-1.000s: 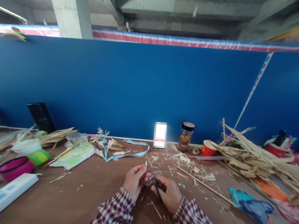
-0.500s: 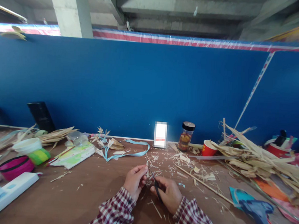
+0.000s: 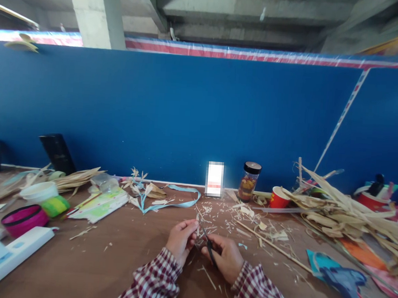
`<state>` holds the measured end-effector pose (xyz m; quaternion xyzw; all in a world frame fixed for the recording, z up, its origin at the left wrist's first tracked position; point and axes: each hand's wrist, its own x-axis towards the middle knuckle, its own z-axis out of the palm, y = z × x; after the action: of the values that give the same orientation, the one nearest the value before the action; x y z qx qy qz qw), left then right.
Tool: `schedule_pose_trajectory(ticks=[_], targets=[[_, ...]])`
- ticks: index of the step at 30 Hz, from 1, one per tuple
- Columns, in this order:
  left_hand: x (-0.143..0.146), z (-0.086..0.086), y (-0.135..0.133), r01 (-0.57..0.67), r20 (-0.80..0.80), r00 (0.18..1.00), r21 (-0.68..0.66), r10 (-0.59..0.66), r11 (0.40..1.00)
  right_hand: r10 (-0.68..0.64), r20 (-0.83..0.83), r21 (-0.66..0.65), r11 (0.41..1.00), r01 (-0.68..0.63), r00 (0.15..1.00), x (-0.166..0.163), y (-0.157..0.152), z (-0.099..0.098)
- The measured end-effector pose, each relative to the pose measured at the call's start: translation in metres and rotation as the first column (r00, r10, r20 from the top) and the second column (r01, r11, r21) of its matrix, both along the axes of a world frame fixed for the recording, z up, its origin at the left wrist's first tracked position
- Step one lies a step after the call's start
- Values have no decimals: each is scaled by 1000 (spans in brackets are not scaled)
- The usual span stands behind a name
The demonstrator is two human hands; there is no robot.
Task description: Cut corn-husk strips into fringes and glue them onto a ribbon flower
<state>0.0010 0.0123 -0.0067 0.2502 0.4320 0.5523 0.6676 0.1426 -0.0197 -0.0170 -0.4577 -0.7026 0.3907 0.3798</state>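
Pinching pale strip (image 3: 198, 225) in closed left hand (image 3: 181, 240), away from far edge of desk (image 3: 111, 265). Holding scissors (image 3: 209, 247) in curled right hand (image 3: 228, 255).

Bench (image 3: 110, 269) around the jar (image 3: 248, 185)
Behind the jar, a partition (image 3: 174, 107); right of it, a cup (image 3: 278, 199), then a leaf heap (image 3: 336, 218); left, ribbon (image 3: 186, 204) and, farther, a bowl (image 3: 39, 193); before it, scissors (image 3: 210, 251) to the left, glue gun (image 3: 344, 280) to the right.

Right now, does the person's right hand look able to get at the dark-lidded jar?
Probably yes: only low scraps and a thin stick seem to lie between the right hand and the jar. The hand holds scissors, though, so might need to set them down first.
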Motion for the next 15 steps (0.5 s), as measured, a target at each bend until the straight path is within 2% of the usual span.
schedule_pose_trajectory(ticks=[6, 15], targets=[[0, 0, -1, 1, 3, 1000, -4, -1, 1000, -39, 91, 46, 998, 35, 995, 1, 0, 1], [0, 2, -1, -4, 0, 1000, -10, 4, 1000, -45, 111, 55, 998, 39, 993, 2, -1, 3]])
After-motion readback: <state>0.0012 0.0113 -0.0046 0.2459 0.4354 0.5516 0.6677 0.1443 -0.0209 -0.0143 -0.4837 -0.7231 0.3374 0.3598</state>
